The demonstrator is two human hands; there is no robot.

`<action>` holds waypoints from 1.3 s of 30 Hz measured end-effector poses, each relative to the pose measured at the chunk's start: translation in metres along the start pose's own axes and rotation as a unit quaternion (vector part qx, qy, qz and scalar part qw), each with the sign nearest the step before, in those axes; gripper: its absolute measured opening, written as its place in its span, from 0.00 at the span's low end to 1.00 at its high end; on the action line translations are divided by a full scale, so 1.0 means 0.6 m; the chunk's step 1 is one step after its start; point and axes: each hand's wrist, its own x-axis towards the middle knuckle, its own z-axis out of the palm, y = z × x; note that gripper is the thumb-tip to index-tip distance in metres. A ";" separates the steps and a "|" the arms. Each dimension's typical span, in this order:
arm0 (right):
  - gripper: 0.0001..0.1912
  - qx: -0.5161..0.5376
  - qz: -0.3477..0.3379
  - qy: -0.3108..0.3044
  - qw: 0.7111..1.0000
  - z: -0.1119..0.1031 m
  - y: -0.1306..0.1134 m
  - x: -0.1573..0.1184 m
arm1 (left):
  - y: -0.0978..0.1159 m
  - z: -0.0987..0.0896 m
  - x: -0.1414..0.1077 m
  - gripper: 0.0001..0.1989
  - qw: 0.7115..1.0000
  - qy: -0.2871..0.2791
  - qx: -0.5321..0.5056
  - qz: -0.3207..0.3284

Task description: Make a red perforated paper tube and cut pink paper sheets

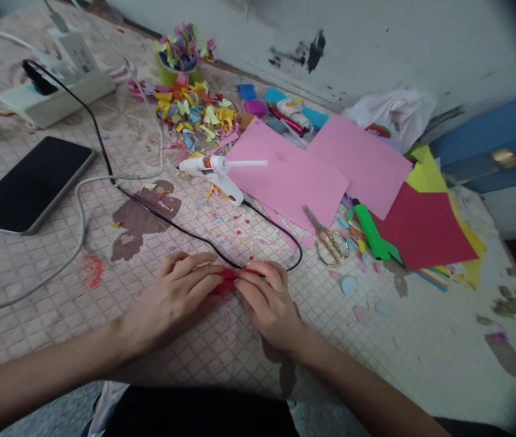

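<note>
On the bench (358, 370), nearer to us than the glue gun (228, 187), we have a small red piece (227, 281), probably paper, pressed flat between both hands. The grip of our left hand (171, 300) is closed on its left end, and the grip of our right hand (271, 306) is closed on its right end, with the fingertips almost meeting in the middle. Our fingers hide much of the piece, so we cannot tell whether it is folded, or whether any glue is on it.

We judge this piece to be partway through its handling, while plenty of cutting is already behind us: beyond the glue gun lies a heap of small coloured cuttings (212, 115), and past that a green cup (169, 74) is filled with similar bits. To the right of the glue gun, two pink sheets (285, 176) and, farther right, a red sheet (426, 233) look largely uncut. The scissors (320, 228) lie out of our hands, right of the glue gun and nearer to us. The glue gun itself rests on its side, a clear stick jutting from its rear.
</note>
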 end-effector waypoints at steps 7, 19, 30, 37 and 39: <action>0.08 0.074 0.062 -0.003 0.995 -0.014 -0.004 0.019 | 0.001 0.000 0.013 0.04 0.996 0.001 -0.051 -0.070; 0.06 0.106 0.085 -0.031 0.990 -0.016 -0.004 0.028 | 0.006 -0.008 0.026 0.05 0.994 -0.030 -0.051 -0.087; 0.07 0.129 0.082 -0.029 0.988 -0.014 0.000 0.019 | 0.006 -0.012 0.023 0.05 0.990 -0.046 -0.094 -0.091; 0.09 0.128 0.084 -0.056 0.987 -0.014 0.003 0.019 | 0.011 -0.018 0.023 0.09 0.990 -0.089 -0.063 -0.086; 0.09 0.132 0.089 -0.053 0.986 -0.013 0.003 0.019 | 0.011 -0.018 0.023 0.08 0.991 -0.083 -0.063 -0.086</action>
